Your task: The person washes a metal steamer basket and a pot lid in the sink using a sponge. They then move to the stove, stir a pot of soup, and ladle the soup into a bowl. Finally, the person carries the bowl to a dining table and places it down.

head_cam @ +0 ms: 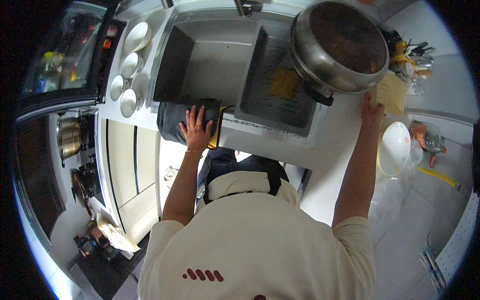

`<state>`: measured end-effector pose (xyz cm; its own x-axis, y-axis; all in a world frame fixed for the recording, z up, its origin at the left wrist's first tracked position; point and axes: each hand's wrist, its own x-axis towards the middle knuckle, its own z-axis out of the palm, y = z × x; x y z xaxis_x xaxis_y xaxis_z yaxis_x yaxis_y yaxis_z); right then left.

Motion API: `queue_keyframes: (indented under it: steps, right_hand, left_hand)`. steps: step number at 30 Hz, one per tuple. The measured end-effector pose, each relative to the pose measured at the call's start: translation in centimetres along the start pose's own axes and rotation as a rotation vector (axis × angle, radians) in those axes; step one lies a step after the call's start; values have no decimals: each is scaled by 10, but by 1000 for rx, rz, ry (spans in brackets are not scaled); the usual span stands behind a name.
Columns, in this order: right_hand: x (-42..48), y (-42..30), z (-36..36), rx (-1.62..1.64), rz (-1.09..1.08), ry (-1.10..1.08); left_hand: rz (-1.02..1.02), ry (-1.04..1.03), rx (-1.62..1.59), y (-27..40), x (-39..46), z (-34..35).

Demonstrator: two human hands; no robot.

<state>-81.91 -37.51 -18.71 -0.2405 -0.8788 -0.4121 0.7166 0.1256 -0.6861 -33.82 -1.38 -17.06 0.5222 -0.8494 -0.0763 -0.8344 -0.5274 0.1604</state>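
My left hand (195, 129) lies flat, fingers spread, on a dark cloth (170, 120) with a yellow edge, draped over the front rim of the sink (217, 63). Beyond the right basin a large stainless steel pot (307, 48) is turned over, its browned base showing and a black handle toward me. My right hand (372, 109) is on the counter at the right, between this pot and a pale yellow plastic basket (393, 93). Its fingers are partly curled; whether they grip anything is unclear. A yellow sponge or scouring pad (285, 83) lies in the right basin.
Several white cups or bowls (129, 103) stand left of the sink. A white bowl (394, 148), a plastic bottle (427, 137) and a utensil holder (405, 71) are at the right. The faucet (247, 7) is at the back; a metal pot (69, 137) sits far left.
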Motion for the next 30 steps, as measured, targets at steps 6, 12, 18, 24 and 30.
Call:
queue_keyframes:
  steps: [6,12,18,24,30]
  right_hand:
    - [-32,11,-26,178,71,-12]
    - [-60,16,-71,379,363,-237]
    - [-124,27,-68,-84,106,59]
    - [-211,23,-71,-170,216,70]
    - [-318,76,-61,-269,161,47]
  left_hand:
    - [-36,3,21,-17,3,-11]
    - [2,30,56,-51,15,-13]
    - [136,67,95,-85,3,-12]
    - [271,111,130,-105,4,-20]
    - [316,125,148,-152,13,-22]
